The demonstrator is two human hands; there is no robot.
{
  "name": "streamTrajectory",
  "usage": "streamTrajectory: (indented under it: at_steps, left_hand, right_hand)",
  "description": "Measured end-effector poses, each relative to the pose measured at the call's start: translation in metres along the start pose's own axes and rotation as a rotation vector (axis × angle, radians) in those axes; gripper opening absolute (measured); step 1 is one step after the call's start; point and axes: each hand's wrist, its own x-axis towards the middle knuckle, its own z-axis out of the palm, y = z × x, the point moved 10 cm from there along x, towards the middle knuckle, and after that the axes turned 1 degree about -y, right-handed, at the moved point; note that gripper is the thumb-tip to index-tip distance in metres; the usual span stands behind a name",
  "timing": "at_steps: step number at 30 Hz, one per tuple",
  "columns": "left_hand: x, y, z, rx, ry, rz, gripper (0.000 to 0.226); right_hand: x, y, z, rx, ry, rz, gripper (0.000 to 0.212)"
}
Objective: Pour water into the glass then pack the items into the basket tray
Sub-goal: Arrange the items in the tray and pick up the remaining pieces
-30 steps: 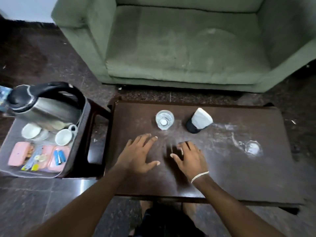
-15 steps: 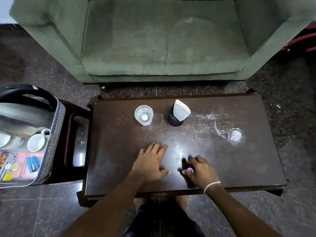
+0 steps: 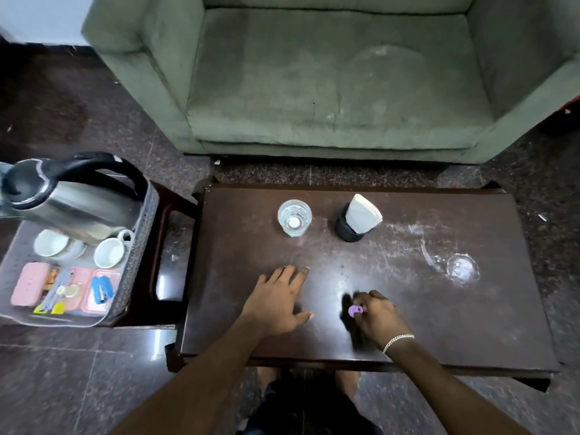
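Observation:
A clear glass (image 3: 294, 217) stands on the dark wooden table (image 3: 439, 324), toward its far side. Beside it on the right is a black holder with white napkins (image 3: 357, 221). My left hand (image 3: 277, 301) lies flat and open on the table near the front edge. My right hand (image 3: 375, 312) is curled around a small purple object (image 3: 355, 310), held just above the tabletop. At the far left a metal-mesh basket tray (image 3: 142, 246) holds a steel kettle (image 3: 67, 200), two white cups (image 3: 108, 252) and pink boxes (image 3: 26, 284).
A green armchair (image 3: 329, 83) faces the table's far edge. The basket tray rests on a low dark stand (image 3: 166, 246) left of the table. A wet ring mark (image 3: 463, 268) shows at the table's right. My knees sit under the front edge.
My right hand has lifted the purple object slightly, showing more of it. My left hand stays flat on the table. The camera view swung left, bringing the kettle and tray back into sight.

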Motion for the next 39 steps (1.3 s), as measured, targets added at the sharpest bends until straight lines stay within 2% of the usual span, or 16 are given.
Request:
streamTrajectory:
  at_steps: [11, 14, 23, 31, 39]
  left_hand:
    - [-0.086, -0.127, -0.083, -0.016, 0.215, -0.217, 0.101]
    - [-0.122, -0.164, -0.105, -0.017, 0.281, -0.273, 0.101]
    - [-0.247, -0.302, -0.125, -0.115, 0.366, -0.597, 0.097]
    - [-0.248, -0.321, -0.099, 0.013, 0.197, -0.577, 0.059]
    - [-0.246, -0.322, -0.095, 0.103, 0.191, -0.541, 0.053]
  right_hand:
    - [0.025, -0.233, -0.03, 0.172, 0.145, -0.389, 0.007]
    - [0.027, -0.293, -0.023, 0.202, 0.108, -0.463, 0.008]
    - [0.011, -0.466, 0.028, 0.296, 0.025, -0.665, 0.004]
    - [0.01, -0.532, 0.068, 0.13, -0.04, -0.732, 0.016]
    - [0.016, -0.543, 0.092, -0.018, -0.044, -0.75, 0.02]
